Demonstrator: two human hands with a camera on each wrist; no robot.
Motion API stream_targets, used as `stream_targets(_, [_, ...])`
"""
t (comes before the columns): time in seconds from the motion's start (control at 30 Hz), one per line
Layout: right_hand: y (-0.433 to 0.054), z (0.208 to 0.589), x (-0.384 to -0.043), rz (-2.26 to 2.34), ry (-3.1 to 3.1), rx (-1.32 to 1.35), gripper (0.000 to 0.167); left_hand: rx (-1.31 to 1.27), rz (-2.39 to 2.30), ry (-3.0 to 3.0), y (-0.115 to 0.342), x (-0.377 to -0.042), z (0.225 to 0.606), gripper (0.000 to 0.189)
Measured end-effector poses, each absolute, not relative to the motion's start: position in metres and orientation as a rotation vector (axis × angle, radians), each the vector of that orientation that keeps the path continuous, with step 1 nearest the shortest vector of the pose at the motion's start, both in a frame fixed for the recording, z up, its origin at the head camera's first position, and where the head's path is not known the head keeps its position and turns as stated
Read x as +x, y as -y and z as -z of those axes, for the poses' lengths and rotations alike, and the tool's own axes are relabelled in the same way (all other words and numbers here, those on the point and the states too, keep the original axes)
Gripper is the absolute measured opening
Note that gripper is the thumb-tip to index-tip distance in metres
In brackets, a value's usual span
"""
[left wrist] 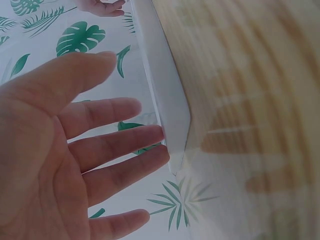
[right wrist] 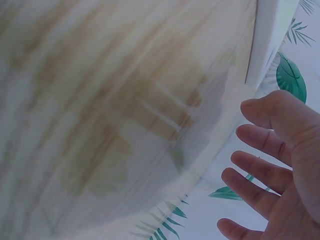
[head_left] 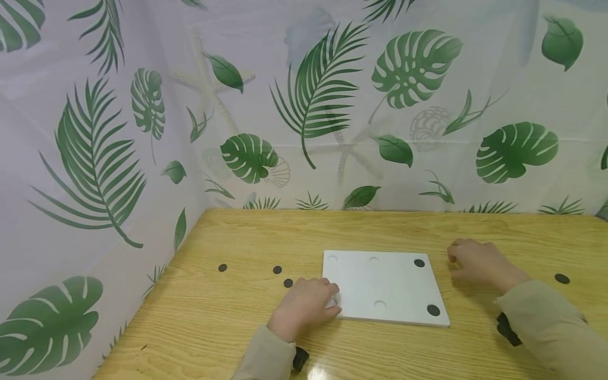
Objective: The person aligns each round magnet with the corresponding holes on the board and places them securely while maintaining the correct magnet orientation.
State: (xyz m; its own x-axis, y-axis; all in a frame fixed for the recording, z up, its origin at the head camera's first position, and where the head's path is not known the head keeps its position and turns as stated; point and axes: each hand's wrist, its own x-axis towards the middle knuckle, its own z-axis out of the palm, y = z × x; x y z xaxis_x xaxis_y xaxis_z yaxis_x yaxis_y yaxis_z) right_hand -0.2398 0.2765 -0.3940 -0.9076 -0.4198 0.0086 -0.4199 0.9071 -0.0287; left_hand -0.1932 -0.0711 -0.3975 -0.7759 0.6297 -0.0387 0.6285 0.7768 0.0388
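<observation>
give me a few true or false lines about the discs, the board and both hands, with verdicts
1. Two black discs sit on the white board. True.
2. Every loose disc lies left of the board. False: three do, but one loose disc lies to its right.
3. The left hand is at the board's left end. True.
4. The right hand grips the board. False: it is apart from it, off its right side.
5. The tabletop has a wood-grain look. True.

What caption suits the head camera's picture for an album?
Two dark discs on a white board, left fingers at its edge, right fingers alongside.
</observation>
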Motion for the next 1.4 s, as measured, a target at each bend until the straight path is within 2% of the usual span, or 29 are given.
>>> stream_targets(1.4, [-0.298,0.399,-0.241,-0.056,3.119,0.619,0.017,1.022,-0.030,-2.915,0.071,-0.194,0.399,0.027])
